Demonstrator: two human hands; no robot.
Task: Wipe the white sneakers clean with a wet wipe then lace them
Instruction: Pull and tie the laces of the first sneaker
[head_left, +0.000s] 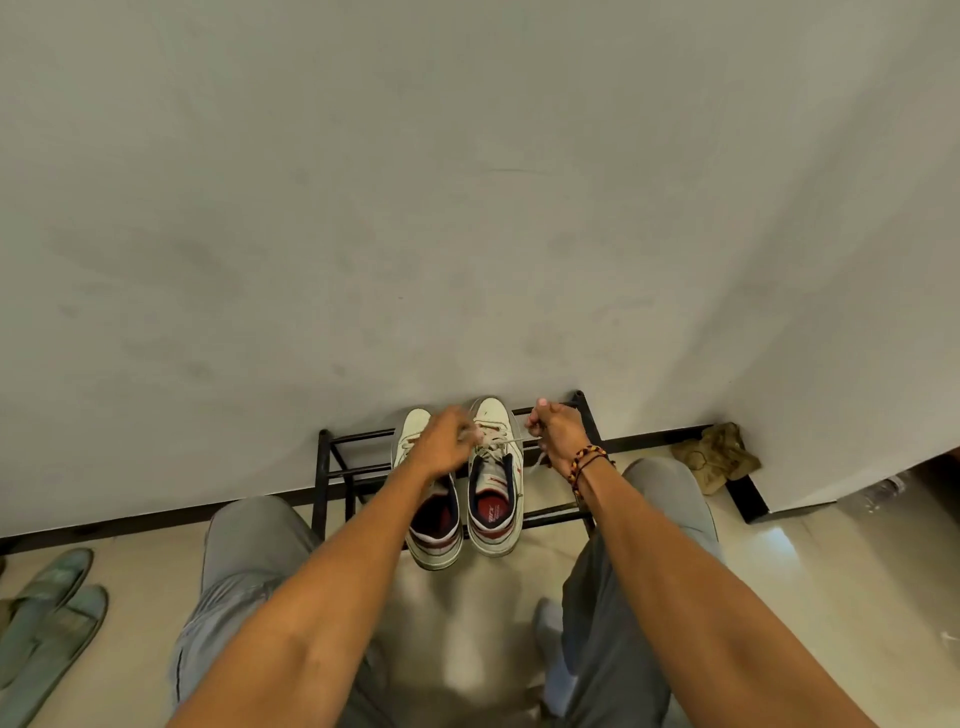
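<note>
Two white sneakers sit side by side on a black rack (337, 470) against the wall. The left hand (447, 441) pinches the lace (511, 441) over the right sneaker (493, 478); the right hand (553, 428) grips the lace's other end, pulled taut. The left sneaker (431, 519) lies partly under the left forearm.

Soft, even indoor light fills the scene, moderately bright with a warm greenish cast. The plain grey-white plaster wall (467, 182) shows faint smudgy shading and darkens gently toward the far corners. The glossy cream tiled floor (779, 551) carries a pale glare patch at the right and a blurred reflection near the middle. Wide-angle distortion bows the dark skirting line and stretches the forearms at the near edge. The left hand (447, 441) is slightly motion-blurred; detail is soft overall, softest at the edges.
</note>
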